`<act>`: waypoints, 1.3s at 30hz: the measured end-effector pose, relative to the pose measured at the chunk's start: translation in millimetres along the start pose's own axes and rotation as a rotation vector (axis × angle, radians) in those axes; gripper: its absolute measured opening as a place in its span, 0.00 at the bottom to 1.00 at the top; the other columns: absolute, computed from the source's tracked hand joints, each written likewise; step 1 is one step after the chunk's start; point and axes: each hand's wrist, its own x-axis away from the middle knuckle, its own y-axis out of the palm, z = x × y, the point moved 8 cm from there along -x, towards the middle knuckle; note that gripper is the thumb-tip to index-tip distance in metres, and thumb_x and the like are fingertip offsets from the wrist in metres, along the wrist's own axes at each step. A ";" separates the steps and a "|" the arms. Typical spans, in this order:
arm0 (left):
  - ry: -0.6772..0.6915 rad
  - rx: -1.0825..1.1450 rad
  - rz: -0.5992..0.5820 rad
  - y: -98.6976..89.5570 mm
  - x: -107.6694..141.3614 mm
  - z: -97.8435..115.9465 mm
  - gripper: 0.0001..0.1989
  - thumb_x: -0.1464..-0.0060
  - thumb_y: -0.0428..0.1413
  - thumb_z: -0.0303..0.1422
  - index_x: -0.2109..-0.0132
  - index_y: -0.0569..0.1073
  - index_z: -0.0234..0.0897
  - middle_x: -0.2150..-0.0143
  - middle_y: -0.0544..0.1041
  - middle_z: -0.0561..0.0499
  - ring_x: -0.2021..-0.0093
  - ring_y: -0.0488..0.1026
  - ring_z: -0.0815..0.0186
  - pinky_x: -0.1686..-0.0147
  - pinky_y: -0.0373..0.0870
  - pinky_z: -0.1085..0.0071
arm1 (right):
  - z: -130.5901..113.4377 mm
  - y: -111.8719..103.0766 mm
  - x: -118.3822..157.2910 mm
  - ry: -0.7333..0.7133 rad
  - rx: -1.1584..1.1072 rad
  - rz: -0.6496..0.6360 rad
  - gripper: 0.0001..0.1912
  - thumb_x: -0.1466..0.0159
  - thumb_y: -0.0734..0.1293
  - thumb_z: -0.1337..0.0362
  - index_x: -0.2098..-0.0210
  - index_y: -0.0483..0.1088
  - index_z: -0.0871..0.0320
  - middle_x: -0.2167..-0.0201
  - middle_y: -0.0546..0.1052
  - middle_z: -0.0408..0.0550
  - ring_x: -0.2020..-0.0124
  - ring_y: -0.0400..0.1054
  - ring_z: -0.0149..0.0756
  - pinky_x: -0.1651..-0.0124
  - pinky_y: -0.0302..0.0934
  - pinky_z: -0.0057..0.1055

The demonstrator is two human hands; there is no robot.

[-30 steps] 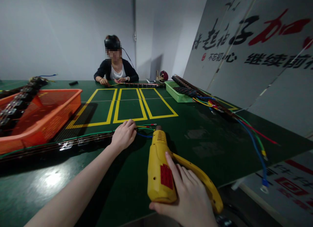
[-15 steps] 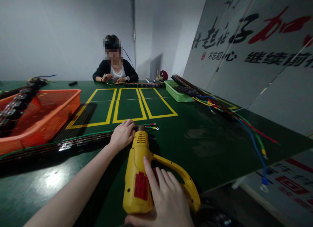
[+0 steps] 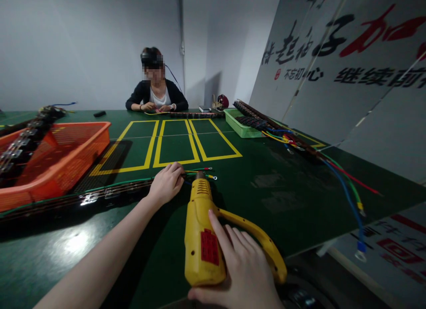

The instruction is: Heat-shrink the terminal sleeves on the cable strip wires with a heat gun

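Note:
A yellow heat gun (image 3: 203, 229) with a red label is held by my right hand (image 3: 244, 264), its fingers wrapped round the body. The gun's metal nozzle points away from me, over wires with ring terminals (image 3: 210, 177). Those wires stick out to the right of my left hand (image 3: 167, 182), whose fingers are closed on the wire end of a long dark wire harness (image 3: 113, 192). The harness runs leftwards across the green table. The heat gun hides part of the wires.
An orange basket (image 3: 88, 151) with a dark harness stands at left. A green basket (image 3: 244, 131) and harnesses with coloured wires (image 3: 346, 178) lie at right. Across the green table (image 3: 266, 220) sits a person (image 3: 158, 94) with hands on a wire.
My right hand has moved the heat gun to the right, so its nozzle has shifted along the wires. My left hand has stayed in nearly the same place.

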 end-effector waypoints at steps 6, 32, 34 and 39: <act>0.012 0.019 -0.014 0.1 -0.1 0.2 0.13 0.40 0.41 0.31 0.57 0.69 0.36 0.54 0.70 0.46 0.55 0.68 0.59 0.55 0.67 0.62 | 18.4 -6.0 9.1 0.040 0.114 0.070 0.67 0.62 0.70 0.32 0.34 0.46 0.61 0.53 0.75 0.56 0.57 0.72 0.50 0.57 0.67 0.42; 0.022 0.068 -0.006 6.2 -3.7 -4.6 0.11 0.40 0.44 0.32 0.57 0.69 0.36 0.52 0.71 0.48 0.54 0.68 0.60 0.54 0.68 0.62 | -27.4 13.0 -4.8 -0.029 0.019 -0.010 0.62 0.54 0.59 0.27 0.33 0.45 0.63 0.57 0.75 0.56 0.60 0.71 0.49 0.59 0.66 0.44; 0.014 0.075 -0.001 6.0 -3.3 -5.4 0.11 0.40 0.44 0.32 0.58 0.69 0.36 0.52 0.71 0.48 0.54 0.68 0.60 0.54 0.68 0.63 | -28.2 11.9 -5.3 -0.036 0.026 0.007 0.62 0.52 0.58 0.27 0.33 0.45 0.64 0.58 0.75 0.56 0.61 0.71 0.49 0.60 0.66 0.43; 0.008 0.069 -0.003 4.9 -2.3 -5.2 0.11 0.41 0.44 0.33 0.57 0.69 0.37 0.52 0.71 0.48 0.53 0.68 0.60 0.53 0.68 0.62 | -23.0 10.1 -4.4 -0.049 0.009 -0.005 0.63 0.54 0.60 0.27 0.33 0.47 0.64 0.58 0.75 0.55 0.61 0.71 0.48 0.60 0.66 0.41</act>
